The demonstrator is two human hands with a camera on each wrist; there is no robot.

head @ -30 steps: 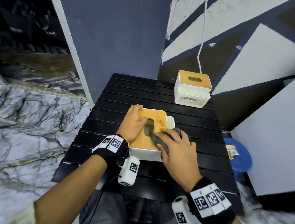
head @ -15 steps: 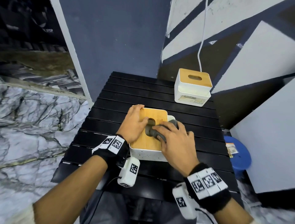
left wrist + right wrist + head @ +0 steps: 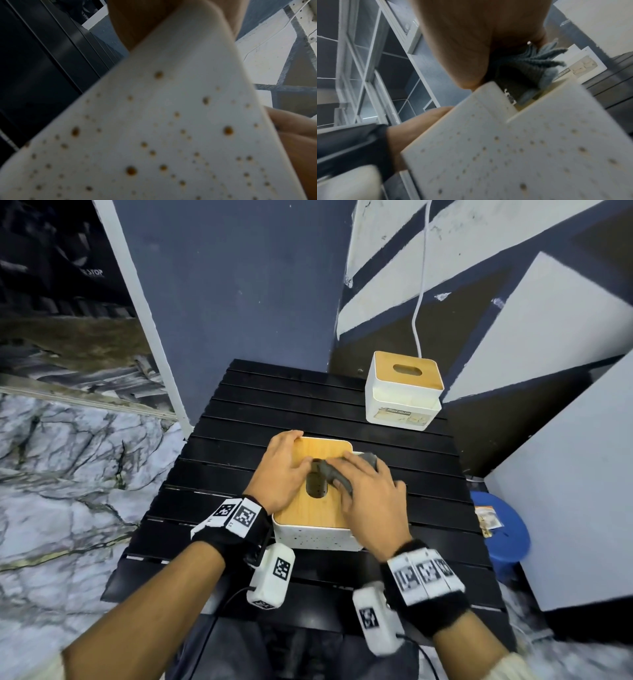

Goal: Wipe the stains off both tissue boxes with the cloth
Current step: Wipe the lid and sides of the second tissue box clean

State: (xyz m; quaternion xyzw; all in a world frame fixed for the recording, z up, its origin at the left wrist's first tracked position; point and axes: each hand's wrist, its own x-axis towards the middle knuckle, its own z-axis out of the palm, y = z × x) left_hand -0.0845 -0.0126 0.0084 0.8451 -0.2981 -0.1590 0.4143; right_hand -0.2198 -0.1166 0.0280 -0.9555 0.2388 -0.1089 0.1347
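A white tissue box (image 3: 317, 537) with a wooden lid stands near the table's front; brown spots cover its side (image 3: 171, 142) (image 3: 530, 155). My left hand (image 3: 284, 474) lies flat on the lid's left half, fingers straight, steadying it. My right hand (image 3: 370, 494) presses a crumpled grey cloth (image 3: 337, 474) (image 3: 527, 67) onto the lid beside the oval slot, fingers curled over it. A second white box (image 3: 402, 390) with a wooden lid and a torn label stands at the table's far right corner, untouched.
The black slatted table (image 3: 267, 412) stands against a dark blue wall. A white cable (image 3: 419, 302) hangs down behind the far box. A blue stool (image 3: 500, 529) stands low at the right, by a white panel. Marble floor lies to the left.
My right hand has slid the cloth away from me along the lid, from its near right part up to the slot's far end. The left hand has stayed in place.
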